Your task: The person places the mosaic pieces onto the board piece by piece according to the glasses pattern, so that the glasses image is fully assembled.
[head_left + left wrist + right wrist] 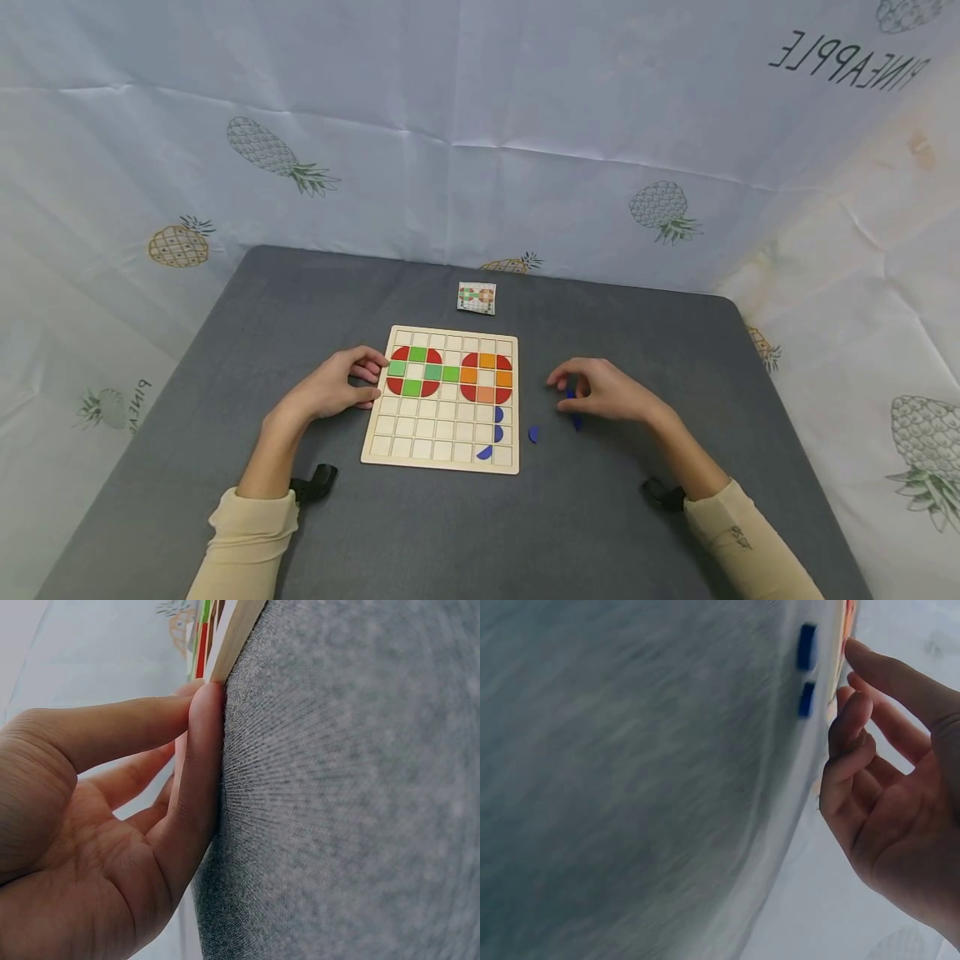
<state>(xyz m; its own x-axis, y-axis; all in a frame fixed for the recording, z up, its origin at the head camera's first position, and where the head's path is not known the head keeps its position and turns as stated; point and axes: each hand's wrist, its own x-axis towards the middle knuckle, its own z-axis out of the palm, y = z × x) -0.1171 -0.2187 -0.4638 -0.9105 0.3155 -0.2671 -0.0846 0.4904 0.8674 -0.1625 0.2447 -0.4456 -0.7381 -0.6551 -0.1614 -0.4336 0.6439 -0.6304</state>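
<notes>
A pale wooden grid board (pixel 427 425) lies on the dark table. Thumb and fingertips of my left hand (pixel 337 385) hold its left edge; in the left wrist view the thumb tip meets a finger at the board's side (pixel 238 637). Red, green and orange pieces form two rings on the grid, joined by a green square (pixel 451 374). Three blue rounded segments (pixel 498 433) sit at the lower right. My right hand (pixel 603 390) hovers right of the board, fingers bent and thumb apart. Blue segments (pixel 577 422) lie under it, partly hidden; two blue pieces (pixel 806 646) show beyond its fingertips.
Another blue segment (pixel 533 434) lies just right of the board. Behind the board is a small picture card (pixel 476 297) with a coloured pattern. A pale pineapple-print curtain (pixel 450 200) hangs behind the table (pixel 465 533). Black wrist devices (pixel 315 482) are worn on both forearms.
</notes>
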